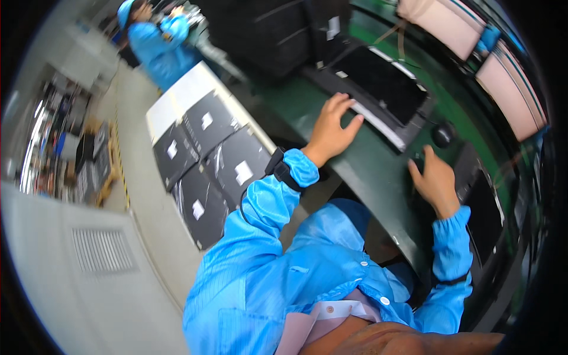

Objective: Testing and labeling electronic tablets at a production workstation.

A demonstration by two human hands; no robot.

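My left hand, fingers apart and holding nothing, reaches over the near left edge of a dark tray. In that tray lies a flat black panel, and a white strip runs along the near edge beside my fingertips. My right hand is over the green bench, thumb and forefinger curled around a small dark object too blurred to name. Just beyond it sits a rounded black thing. To the right of that hand lies a second black panel.
On a white table to the left lie several flat dark packages with white labels. A large black bulky object stands at the far side. A co-worker in blue is at far left. Pale panels stand at far right.
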